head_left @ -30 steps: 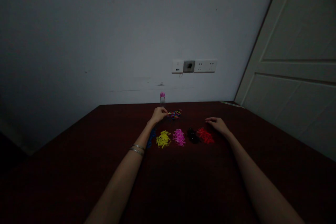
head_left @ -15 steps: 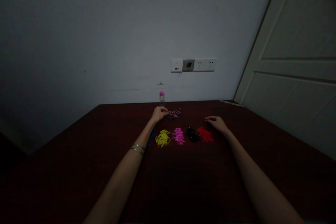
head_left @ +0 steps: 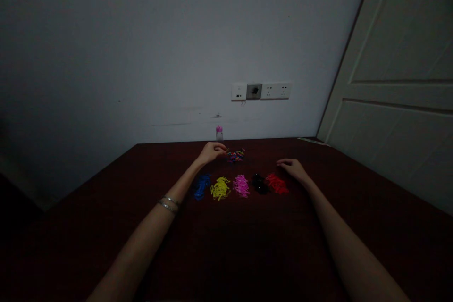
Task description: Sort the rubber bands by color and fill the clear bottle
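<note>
Both hands are reaching forward over the dark red table (head_left: 226, 245). Taking the mixed pile (head_left: 235, 155) of small coloured strips as the clock's centre, the left hand (head_left: 211, 152) is hovering or resting at 9 o'clock, bringing thumb and fingertips together at the pile's edge; whether a strip is sitting between them is too small to make out. Bracelets (head_left: 169, 205) are circling the left wrist. Just past 3 o'clock, the right hand (head_left: 292, 169) is curling its fingers loosely near the red pile (head_left: 277, 183), its grip being unclear.

Sorted piles are lying nearer the person: red at 4 o'clock, black (head_left: 260, 184) between 4 and 5, pink (head_left: 241, 186) at 6, yellow (head_left: 220, 188) at 7, blue (head_left: 202, 187) nearing 8. A pink-topped bottle (head_left: 219, 133) is standing between 10 and 11, and wall sockets (head_left: 276, 90) are showing at 1.
</note>
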`<act>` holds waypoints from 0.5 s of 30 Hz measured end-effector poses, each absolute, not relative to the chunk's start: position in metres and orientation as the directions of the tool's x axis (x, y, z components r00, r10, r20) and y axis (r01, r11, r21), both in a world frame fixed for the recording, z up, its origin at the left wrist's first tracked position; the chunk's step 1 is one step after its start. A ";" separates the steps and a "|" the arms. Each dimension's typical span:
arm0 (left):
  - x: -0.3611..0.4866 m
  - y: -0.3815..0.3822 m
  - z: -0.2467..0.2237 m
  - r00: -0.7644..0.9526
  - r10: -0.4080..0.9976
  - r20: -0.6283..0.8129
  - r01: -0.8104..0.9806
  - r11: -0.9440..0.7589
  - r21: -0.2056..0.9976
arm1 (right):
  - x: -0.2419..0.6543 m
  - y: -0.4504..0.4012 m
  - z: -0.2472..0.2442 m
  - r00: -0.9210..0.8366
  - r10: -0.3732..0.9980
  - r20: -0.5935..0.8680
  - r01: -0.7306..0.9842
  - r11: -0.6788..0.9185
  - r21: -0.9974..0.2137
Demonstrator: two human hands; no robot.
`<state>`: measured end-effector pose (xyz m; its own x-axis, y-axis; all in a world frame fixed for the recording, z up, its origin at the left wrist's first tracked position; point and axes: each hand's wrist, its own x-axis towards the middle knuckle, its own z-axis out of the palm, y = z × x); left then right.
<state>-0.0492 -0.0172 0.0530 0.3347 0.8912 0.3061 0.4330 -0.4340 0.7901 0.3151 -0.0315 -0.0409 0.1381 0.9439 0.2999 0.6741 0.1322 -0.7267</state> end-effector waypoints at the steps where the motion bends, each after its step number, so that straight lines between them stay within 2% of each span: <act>1: -0.054 -0.022 0.057 0.357 0.894 0.271 0.430 -0.415 0.802 | 0.315 -0.031 -0.042 0.138 0.944 0.299 0.674 0.131 -0.727; 9: -0.082 -0.055 0.062 0.528 0.849 0.000 0.613 -0.382 0.691 | 0.318 -0.028 -0.043 0.124 0.944 0.306 0.691 0.140 -0.709; 13: -0.084 -0.067 0.053 0.575 0.815 -0.073 0.659 -0.408 0.632 | 0.317 -0.029 -0.042 0.141 0.943 0.303 0.696 0.124 -0.708; 15: -0.083 -0.071 0.051 0.599 0.796 -0.084 0.643 -0.416 0.643 | 0.317 -0.029 -0.042 0.140 0.944 0.299 0.693 0.122 -0.711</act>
<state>-0.0826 -0.0714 0.0512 0.5991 0.7963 -0.0843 0.6432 -0.4158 0.6430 0.3168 -0.0293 -0.0417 0.1404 0.9438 0.2992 0.6926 0.1224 -0.7109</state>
